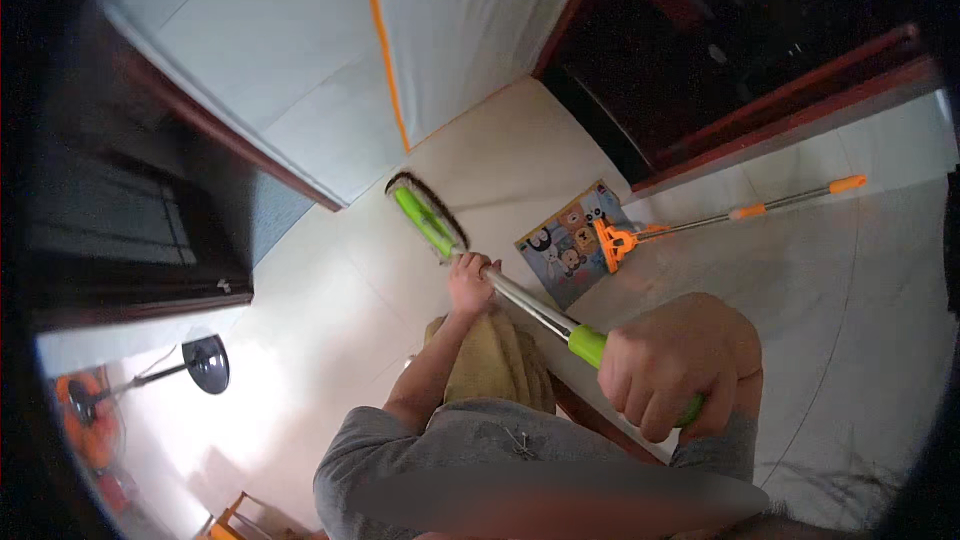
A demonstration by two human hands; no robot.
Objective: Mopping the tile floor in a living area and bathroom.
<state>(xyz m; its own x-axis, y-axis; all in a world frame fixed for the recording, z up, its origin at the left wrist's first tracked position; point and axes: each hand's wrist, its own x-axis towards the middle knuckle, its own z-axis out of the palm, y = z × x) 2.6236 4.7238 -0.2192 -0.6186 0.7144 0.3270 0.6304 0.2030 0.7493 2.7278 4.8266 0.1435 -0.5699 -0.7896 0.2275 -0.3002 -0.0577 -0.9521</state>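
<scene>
A broom (pixel 530 304) with a silver pole, a green head and dark bristles runs slantwise in front of me. Its head (pixel 428 220) points away to the far left, and the bristles appear to be at the pale floor. Low on the pole, close to the head, my left hand (pixel 470 282) is wrapped round it. My right hand (pixel 675 365) grips the green handle end nearer my body, fingers curled, with a bit of green showing below them.
A cartoon-print mat (pixel 568 248) lies on the floor beyond the pole. On the right is an orange mop (pixel 618 244) with a silver pole. Dark wooden furniture (pixel 190 210) stands left, with more at the far right (pixel 720 70). A black round-headed stand (pixel 207 364) is at lower left.
</scene>
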